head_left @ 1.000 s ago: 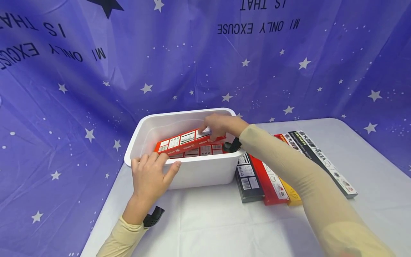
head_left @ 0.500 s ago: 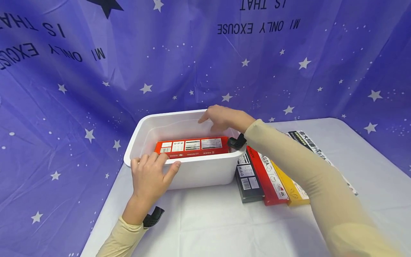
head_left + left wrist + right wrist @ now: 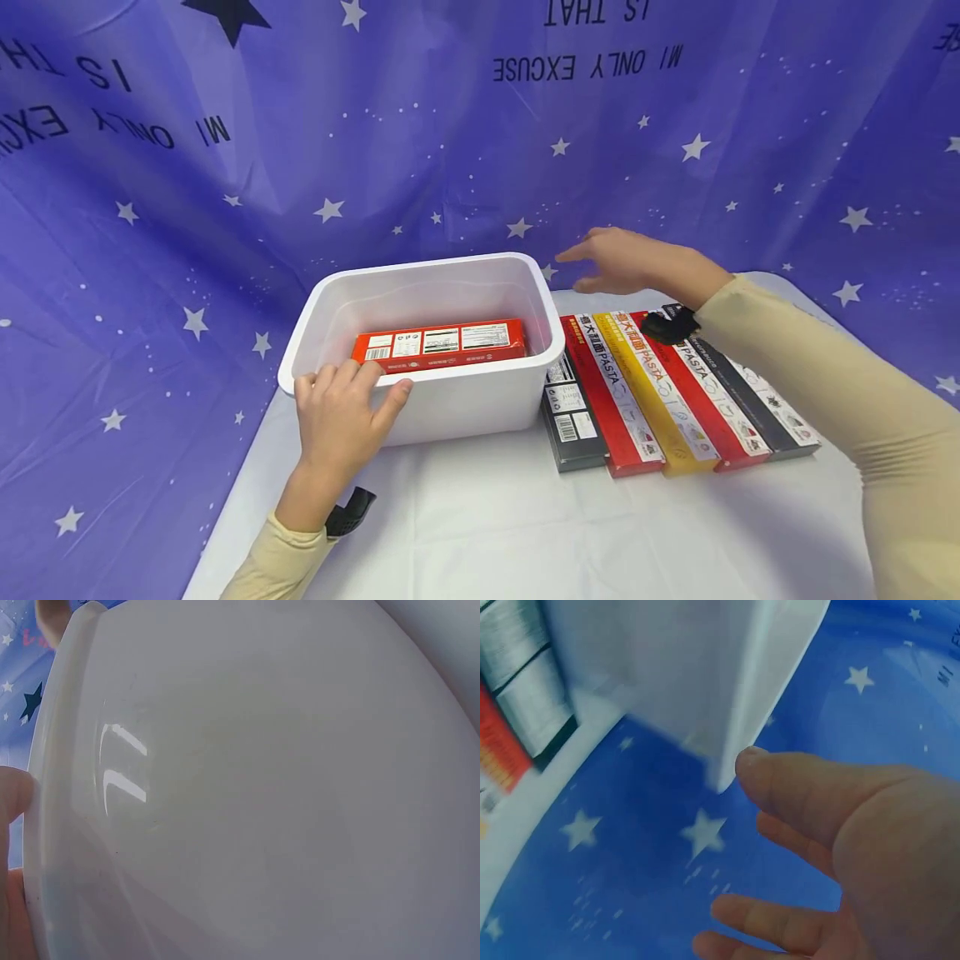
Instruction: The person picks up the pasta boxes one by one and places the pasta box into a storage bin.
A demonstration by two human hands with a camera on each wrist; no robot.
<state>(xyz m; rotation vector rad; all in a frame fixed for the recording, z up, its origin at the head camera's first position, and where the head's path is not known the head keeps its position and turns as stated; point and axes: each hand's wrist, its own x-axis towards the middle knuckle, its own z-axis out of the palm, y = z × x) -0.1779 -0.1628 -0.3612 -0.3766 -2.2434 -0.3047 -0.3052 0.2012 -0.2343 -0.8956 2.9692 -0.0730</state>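
Note:
A white plastic bin [image 3: 465, 412] stands on the table with red pasta boxes [image 3: 438, 346] lying inside, the top one flat with its printed labels up. My left hand [image 3: 337, 417] grips the bin's near rim, fingers over the edge and thumb along the outside. In the left wrist view the bin's smooth wall [image 3: 247, 780] fills most of the picture. My right hand [image 3: 630, 262] hovers right of the bin's far corner, holding nothing. Its fingers look spread and loose in the right wrist view, with the bin's blurred corner [image 3: 727, 750] just past the thumb.
Right of the bin, pasta boxes lie side by side: a black one [image 3: 576, 425], a red [image 3: 615, 400], a yellow [image 3: 660, 400], another red [image 3: 712, 392] and another black [image 3: 768, 417]. A purple star-patterned curtain [image 3: 450, 150] hangs behind the white-covered table [image 3: 480, 517].
My right hand has let go of the red pasta box, come out of the bin and moved right. The tilted box now lies flat inside. My left hand keeps its place on the rim.

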